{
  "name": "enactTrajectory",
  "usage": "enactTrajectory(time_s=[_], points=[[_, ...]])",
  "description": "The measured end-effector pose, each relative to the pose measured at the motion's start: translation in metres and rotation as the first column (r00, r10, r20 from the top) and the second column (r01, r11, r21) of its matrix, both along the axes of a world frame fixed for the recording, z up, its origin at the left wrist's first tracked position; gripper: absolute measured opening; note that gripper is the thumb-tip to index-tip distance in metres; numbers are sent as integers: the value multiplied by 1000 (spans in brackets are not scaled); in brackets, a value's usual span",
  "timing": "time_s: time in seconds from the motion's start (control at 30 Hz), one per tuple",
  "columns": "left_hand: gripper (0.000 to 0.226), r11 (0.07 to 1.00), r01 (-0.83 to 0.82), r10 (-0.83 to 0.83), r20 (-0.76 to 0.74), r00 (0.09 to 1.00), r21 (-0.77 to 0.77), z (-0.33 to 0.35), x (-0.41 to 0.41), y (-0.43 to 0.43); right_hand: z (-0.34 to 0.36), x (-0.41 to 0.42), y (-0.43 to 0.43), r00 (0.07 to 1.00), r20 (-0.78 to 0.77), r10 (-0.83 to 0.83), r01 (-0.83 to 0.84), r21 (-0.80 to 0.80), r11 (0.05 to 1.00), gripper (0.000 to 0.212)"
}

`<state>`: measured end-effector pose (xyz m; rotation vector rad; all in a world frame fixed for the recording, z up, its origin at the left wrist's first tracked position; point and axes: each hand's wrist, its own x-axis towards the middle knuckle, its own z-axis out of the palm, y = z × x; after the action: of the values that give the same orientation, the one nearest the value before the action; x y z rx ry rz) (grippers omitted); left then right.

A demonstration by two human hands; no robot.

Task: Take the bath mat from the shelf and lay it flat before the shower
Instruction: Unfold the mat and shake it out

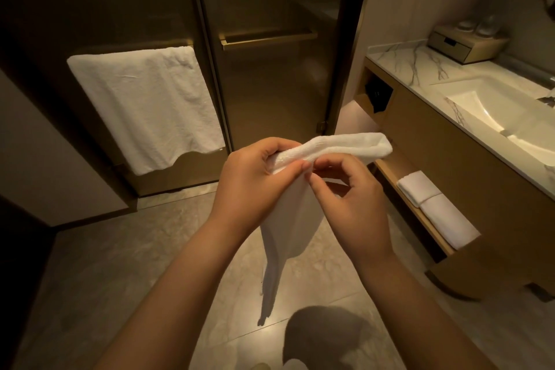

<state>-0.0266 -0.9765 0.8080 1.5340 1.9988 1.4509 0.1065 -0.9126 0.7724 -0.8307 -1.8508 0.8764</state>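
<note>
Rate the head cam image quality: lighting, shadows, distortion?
Head view: dim warm light, dark at the left edge and upper shower doors; bath mat and hanging towel stay bright without blowing out; soft shadow on the floor tiles near the bottom; wide-angle bending tilts the vanity counter and door frames; both hands reasonably sharp, far counter items soft.

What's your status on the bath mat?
Left hand and right hand both gripping bath mat, still part folded, one end hanging. Not yet on floor. Nothing blocking the floor before the shower door.
</note>
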Motion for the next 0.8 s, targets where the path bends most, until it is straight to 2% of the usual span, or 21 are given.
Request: enactTrajectory(time_s=[0.07, 0.27, 0.43, 0.57, 0.67, 0.8], points=[[33, 1000, -3, 3, 28, 1000, -16, -1, 2, 0, -1, 1, 1, 999, -41, 20, -23, -54, 998, 19], [31, 995, 85, -70, 255, 964, -47, -9, 10, -4, -13, 4, 3, 996, -86, -30, 10, -221, 975, 16], [33, 991, 93, -55, 350, 935, -92, -17, 14, -7, -22, 3, 6, 997, -69, 20, -38, -262, 964, 17], [37, 987, 105, -51, 388, 920, -119, -20, 11, -9, -22, 2, 7, 994, 0, 112, -110, -202, 973, 30], [36, 986, 102, -43, 394, 918, -130, -23, 7, -9, -22, 3, 7, 977, 85, 198, -173, -233, 957, 38], [34, 985, 99, -36, 398, 917, -139, -26, 6, -8, -23, 4, 6, 946, 227, 233, -190, -198, 962, 71]])
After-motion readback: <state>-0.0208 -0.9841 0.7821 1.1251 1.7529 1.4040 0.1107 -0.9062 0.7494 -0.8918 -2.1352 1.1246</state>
